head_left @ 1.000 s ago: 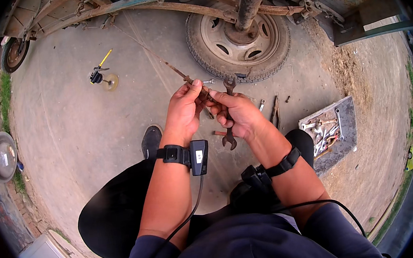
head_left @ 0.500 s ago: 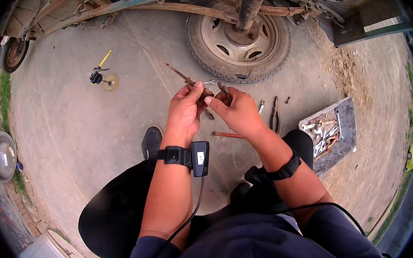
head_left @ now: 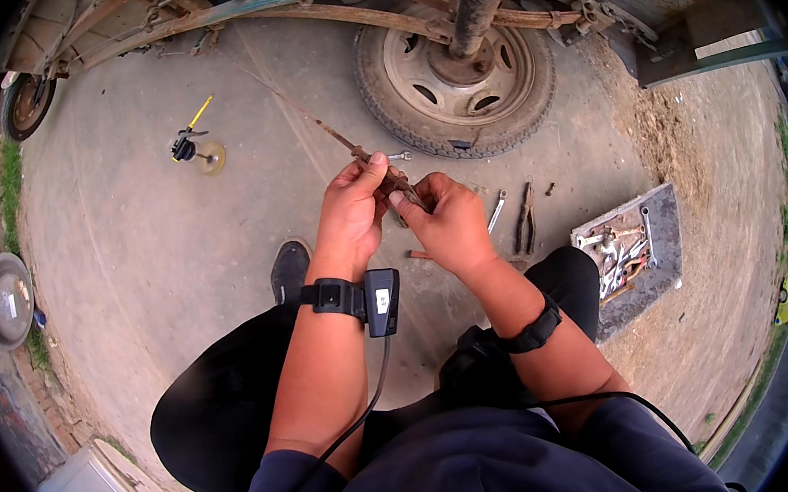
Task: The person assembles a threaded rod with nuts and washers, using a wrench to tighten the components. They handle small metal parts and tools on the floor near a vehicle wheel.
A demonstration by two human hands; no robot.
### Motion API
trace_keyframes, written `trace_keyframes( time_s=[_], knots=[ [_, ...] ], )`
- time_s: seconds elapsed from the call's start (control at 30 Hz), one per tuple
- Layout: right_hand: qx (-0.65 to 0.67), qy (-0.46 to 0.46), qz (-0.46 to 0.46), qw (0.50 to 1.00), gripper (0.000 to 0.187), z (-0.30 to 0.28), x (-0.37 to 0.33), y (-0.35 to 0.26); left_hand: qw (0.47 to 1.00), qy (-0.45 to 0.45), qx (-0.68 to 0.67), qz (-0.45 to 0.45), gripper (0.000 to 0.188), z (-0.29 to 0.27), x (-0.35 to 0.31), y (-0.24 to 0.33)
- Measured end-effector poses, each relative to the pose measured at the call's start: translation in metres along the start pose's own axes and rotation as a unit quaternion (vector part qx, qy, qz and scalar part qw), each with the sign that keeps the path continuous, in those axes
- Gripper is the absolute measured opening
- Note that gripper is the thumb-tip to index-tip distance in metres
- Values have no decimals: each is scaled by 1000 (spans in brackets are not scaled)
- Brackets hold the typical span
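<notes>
A long rusty rod (head_left: 331,134) runs down from the vehicle frame at the upper left to my hands. My left hand (head_left: 352,207) is closed around the rod near its lower end, thumb on top. Against it, my right hand (head_left: 451,220) pinches a rusty end piece (head_left: 404,189) in line with the rod; whether the two are joined I cannot tell. Just beyond my fingers lies a small wrench (head_left: 400,156). To the right of my right hand are another wrench (head_left: 497,209), pliers (head_left: 525,219) and a small dark bolt (head_left: 550,189). A reddish handle (head_left: 420,255) is partly hidden below it.
A wheel (head_left: 459,135) lies flat-side up under the axle ahead. The vehicle's frame (head_left: 229,10) spans the far edge. An oil can (head_left: 205,158) with a yellow spout stands left. At right sits a grey toolbox (head_left: 672,248) of wrenches. A basin (head_left: 8,326) lies far left.
My right hand has shifted slightly left and down, turning the rusty end piece from pointing up to lying in line with the rod. My left hand has stayed put.
</notes>
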State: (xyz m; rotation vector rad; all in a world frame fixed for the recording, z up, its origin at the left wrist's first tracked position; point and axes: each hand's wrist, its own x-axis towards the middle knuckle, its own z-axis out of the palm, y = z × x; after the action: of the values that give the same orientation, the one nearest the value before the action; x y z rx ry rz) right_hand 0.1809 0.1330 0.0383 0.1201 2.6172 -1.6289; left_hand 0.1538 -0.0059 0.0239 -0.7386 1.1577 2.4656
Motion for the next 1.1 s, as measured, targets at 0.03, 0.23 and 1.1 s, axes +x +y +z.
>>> trace_keyframes(
  time_s=[0.03, 0.23, 1.1],
  knots=[
    [95, -46, 110, 988, 31, -4, 1, -9, 1000, 3, -5, 4, 16, 1, -1, 0],
    [376, -169, 358, 838, 29, -13, 12, -10, 1000, -9, 8, -18, 15, -6, 0, 1],
    [127, -119, 219, 960, 34, -15, 12, -23, 1000, -1, 6, 2, 15, -6, 0, -1]
  ],
)
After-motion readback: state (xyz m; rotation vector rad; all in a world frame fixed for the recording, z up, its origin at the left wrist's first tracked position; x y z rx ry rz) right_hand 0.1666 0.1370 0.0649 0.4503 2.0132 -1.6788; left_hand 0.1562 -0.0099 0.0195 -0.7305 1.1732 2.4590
